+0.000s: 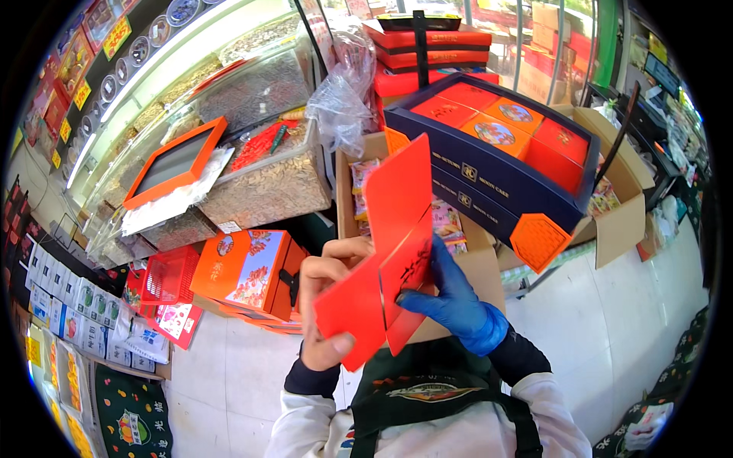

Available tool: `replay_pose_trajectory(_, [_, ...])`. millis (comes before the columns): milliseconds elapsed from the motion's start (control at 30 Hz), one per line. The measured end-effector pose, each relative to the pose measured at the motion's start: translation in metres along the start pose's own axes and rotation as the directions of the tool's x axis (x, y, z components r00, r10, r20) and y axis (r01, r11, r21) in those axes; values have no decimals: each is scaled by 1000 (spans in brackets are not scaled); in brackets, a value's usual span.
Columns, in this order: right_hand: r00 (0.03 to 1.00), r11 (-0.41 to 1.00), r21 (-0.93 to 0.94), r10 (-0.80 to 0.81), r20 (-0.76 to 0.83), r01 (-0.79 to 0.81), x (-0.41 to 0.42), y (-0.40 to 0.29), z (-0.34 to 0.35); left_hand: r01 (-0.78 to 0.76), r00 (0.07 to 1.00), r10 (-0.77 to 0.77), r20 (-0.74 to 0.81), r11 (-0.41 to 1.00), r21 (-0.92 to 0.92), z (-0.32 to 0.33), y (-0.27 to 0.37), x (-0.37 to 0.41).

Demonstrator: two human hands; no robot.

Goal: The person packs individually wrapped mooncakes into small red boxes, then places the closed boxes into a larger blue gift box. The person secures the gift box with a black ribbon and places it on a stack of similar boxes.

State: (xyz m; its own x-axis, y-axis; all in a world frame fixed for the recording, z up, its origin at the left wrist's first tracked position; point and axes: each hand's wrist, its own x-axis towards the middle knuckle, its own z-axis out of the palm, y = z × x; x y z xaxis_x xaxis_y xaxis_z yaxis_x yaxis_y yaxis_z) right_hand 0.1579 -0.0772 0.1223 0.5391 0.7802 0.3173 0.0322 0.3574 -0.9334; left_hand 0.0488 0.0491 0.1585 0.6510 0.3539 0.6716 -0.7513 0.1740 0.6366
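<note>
Between both hands I hold a red folding carton (355,309) with its flaps spread and dark lettering on one panel. The bare fingers of my left hand (329,309) grip the carton's left flap. My right hand (464,309), in a blue glove, pinches its right side, thumb on the lettered panel. Beyond the hands a dark blue mooncake gift box (487,200) rests tilted, holding several red and orange small cartons (495,137). Under the red carton an open cardboard box (358,154) contains small wrapped packets (449,223).
At left are orange printed gift boxes (235,275), a red plastic basket (166,275) and bulk-food bins (263,183). An orange-framed lid (177,163) lies over the bins. Red boxes (435,54) are stacked behind. Another cardboard box (621,217) stands to the right.
</note>
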Motion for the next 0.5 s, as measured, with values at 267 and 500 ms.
replay_pose_trajectory(267, [946, 908, 300, 231, 226, -293, -42, -2, -24, -271, 957, 158, 245, 789, 551, -12, -24, -4])
replay_pose_trajectory(500, [856, 902, 38, 395, 333, -431, -58, -6, -40, -199, 980, 105, 169, 459, 866, -10, -40, -16])
